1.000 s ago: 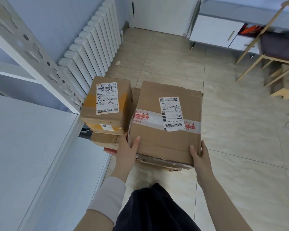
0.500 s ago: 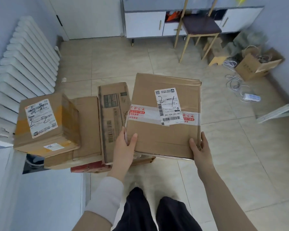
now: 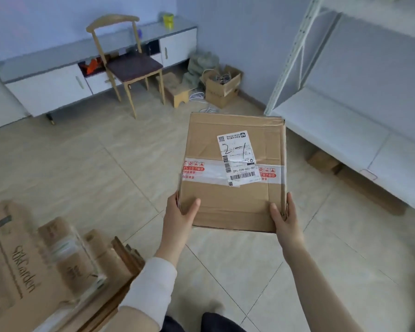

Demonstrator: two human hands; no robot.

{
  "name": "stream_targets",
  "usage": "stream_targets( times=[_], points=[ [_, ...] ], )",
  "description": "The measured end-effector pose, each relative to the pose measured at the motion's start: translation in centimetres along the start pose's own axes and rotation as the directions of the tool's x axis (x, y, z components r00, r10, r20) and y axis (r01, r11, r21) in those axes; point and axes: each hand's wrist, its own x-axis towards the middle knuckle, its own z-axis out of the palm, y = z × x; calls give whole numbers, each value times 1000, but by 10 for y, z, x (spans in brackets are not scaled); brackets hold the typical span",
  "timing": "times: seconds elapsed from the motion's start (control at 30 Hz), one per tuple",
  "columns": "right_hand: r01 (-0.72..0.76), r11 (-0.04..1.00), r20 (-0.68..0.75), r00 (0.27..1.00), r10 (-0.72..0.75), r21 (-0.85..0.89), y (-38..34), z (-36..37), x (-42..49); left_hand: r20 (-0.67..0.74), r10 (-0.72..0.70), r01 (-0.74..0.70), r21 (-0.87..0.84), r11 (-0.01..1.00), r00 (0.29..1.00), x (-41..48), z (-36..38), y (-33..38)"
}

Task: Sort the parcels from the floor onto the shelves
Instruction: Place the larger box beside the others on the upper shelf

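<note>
A flat cardboard parcel (image 3: pixel 233 188) sits in the middle of the frame, held in the air above the tiled floor (image 3: pixel 94 176) by both hands at its near edge. The left hand (image 3: pixel 180 218) clasps the near left corner, thumb lying on the top face and fingers tucked beneath, so its grip is closed on the parcel. The right hand (image 3: pixel 285 219) does the same at the near right corner, thumb on top, grip likewise closed around the edge. A white shipping label (image 3: pixel 237 156) (with "2" and "1" scrawled across it in pen) is stuck to the top face, overlapping a band of red-printed tape. At the right of the frame stand white metal shelves (image 3: pixel 333 121), the lower board near the parcel's far right corner. More cardboard parcels (image 3: pixel 34 271) are piled in the lower left corner. In the upper left are a wooden chair (image 3: pixel 130 65) and a low white cabinet (image 3: pixel 46 85).
</note>
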Motion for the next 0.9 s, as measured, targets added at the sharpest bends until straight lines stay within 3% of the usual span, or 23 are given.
stream_targets(
  times=[0.2,0.47,0.73,0.9],
  points=[
    [66,996,-261,964,-50,55,-22,-96,28,218,135,-132,-27,991,967,22,106,72],
    [202,976,-537,834,-128,81,-73,-172,61,432,317,-301,-106,948,844,60,208,167],
    [321,946,-720,665,-200,34,-137,-228,90,557,468,-404,-244,882,686,81,286,260],
    [362,932,-757,614,-222,20,-163,-272,113,569,539,-446,-309,840,621,83,332,309]
  ],
)
